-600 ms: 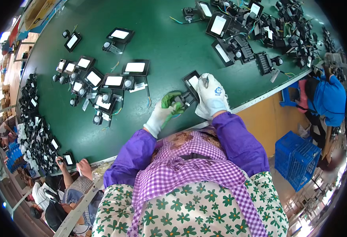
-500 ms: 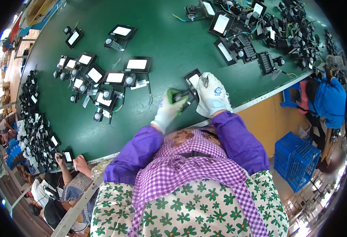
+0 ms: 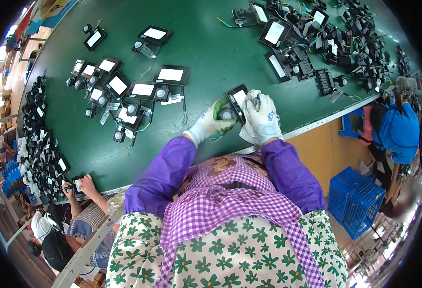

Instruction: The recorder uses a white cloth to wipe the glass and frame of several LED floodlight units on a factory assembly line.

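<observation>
Tabletop (image 3: 204,60), green and broad, bears everything the person works among. A dense heap of black floodlights (image 3: 343,43) fills its upper right, and a long, narrower dark heap (image 3: 43,139) runs down its left edge. Off the table, at lower right, stands a blue crate (image 3: 355,201). Left of centre lies a loose group of floodlights (image 3: 141,90), white panels up. The gloved left hand (image 3: 211,122) is clamped round the sensor end of a single black floodlight (image 3: 239,99), near the table's front edge, its panel tilted. The gloved right hand (image 3: 263,115), fingers bent, grips a white cloth (image 3: 248,136) just beside that panel; whether they touch is unclear. Smallest, the round grey sensor (image 3: 227,115) shows by the left fingers.
</observation>
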The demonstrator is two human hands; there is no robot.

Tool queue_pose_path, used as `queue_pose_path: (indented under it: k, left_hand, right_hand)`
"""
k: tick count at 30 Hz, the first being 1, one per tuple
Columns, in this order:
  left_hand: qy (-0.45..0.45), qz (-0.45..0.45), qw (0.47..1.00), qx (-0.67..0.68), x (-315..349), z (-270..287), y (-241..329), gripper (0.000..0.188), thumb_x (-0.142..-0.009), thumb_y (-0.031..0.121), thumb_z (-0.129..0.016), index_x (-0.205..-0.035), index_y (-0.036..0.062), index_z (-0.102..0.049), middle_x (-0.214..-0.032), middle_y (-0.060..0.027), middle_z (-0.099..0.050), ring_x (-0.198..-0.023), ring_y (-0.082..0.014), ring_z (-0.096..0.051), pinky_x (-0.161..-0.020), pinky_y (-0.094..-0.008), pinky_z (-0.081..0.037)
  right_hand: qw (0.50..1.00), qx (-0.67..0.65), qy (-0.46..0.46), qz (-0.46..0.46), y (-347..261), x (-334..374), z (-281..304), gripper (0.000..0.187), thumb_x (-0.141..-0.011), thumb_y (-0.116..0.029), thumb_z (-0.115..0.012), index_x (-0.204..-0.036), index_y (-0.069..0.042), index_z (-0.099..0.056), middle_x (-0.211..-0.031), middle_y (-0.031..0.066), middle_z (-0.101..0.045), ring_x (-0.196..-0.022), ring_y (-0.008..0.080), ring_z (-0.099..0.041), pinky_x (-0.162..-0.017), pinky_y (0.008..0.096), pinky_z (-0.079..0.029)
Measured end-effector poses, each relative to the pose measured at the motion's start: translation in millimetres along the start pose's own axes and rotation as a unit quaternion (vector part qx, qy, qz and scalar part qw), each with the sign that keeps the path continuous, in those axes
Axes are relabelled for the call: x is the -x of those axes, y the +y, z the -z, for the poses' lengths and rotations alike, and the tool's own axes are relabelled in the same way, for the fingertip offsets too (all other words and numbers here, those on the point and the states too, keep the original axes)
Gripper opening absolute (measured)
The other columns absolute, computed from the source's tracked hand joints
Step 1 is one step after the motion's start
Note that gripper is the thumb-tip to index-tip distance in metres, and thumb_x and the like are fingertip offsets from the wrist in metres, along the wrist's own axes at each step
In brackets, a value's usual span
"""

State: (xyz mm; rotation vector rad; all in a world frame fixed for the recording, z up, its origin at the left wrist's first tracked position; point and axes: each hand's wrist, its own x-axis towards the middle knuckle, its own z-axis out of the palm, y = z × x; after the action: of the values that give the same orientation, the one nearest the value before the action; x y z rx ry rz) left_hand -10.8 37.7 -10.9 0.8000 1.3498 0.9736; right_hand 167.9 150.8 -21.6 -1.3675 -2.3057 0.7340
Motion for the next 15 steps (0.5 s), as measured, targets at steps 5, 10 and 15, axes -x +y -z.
queue_pose_path:
  k: [5, 10, 15]
  left_hand:
    - [0.063, -0.053, 0.985, -0.152, 2, -4, -11, 0.057, -0.080, 0.020, -0.078, -0.128, 0.0006, -0.055, -0.113, -0.0144, -0.068, -0.101, -0.0184, -0.063, -0.090, -0.0338, -0.051]
    - [0.051, 0.026, 0.978, -0.201, 1, -2, 0, 0.053, -0.077, 0.030, -0.080, -0.116, 0.0010, -0.060, -0.108, -0.0182, -0.068, -0.100, -0.0296, -0.065, -0.088, -0.0375, -0.051]
    - [0.043, 0.022, 0.976, -0.214, -5, 1, -6, 0.055, -0.076, 0.032, -0.080, -0.117, 0.0006, -0.060, -0.109, -0.0190, -0.068, -0.101, -0.0300, -0.066, -0.088, -0.0381, -0.051]
  right_hand:
    - [0.980, 0.130, -0.127, 0.077, -48, 6, 27, 0.025, -0.084, -0.024, -0.062, -0.107, -0.013, -0.060, -0.099, 0.0103, -0.063, -0.094, 0.0322, -0.059, -0.081, 0.0467, -0.047]
    - [0.982, 0.099, -0.152, 0.053, -46, -21, 14, 0.023, -0.092, -0.029, -0.056, -0.105, -0.010, -0.059, -0.100, 0.0136, -0.066, -0.097, 0.0352, -0.062, -0.083, 0.0468, -0.048]
    - [0.981, 0.078, -0.166, 0.061, -53, -68, 16, 0.019, -0.093, -0.028, -0.056, -0.100, -0.011, -0.061, -0.094, 0.0151, -0.067, -0.089, 0.0379, -0.063, -0.079, 0.0483, -0.051]
